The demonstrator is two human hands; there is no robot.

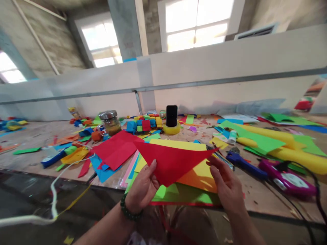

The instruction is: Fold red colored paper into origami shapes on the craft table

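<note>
My left hand (144, 185) pinches the lower left side of a red sheet of paper (171, 163), with the thumb on its front. The sheet looks folded to a triangle, its long edge uppermost and one corner pointing down. A dark bead bracelet circles the left wrist. Just beside the sheet's right corner is my right hand (227, 182), its fingers loosely bent and apart; whether a fingertip touches the paper I cannot make out. Below the sheet lies a stack of coloured paper, with a yellow sheet (200, 170) and a green sheet (166, 193) showing.
Another red sheet (117, 149) lies to the left. Behind are a lidded glass jar (111, 124), folded paper cubes (145, 125) and a phone (171, 115) upright by a yellow tape roll (171, 129). On the right lie a blue-handled tool (246, 165) and a purple corded device (287, 180).
</note>
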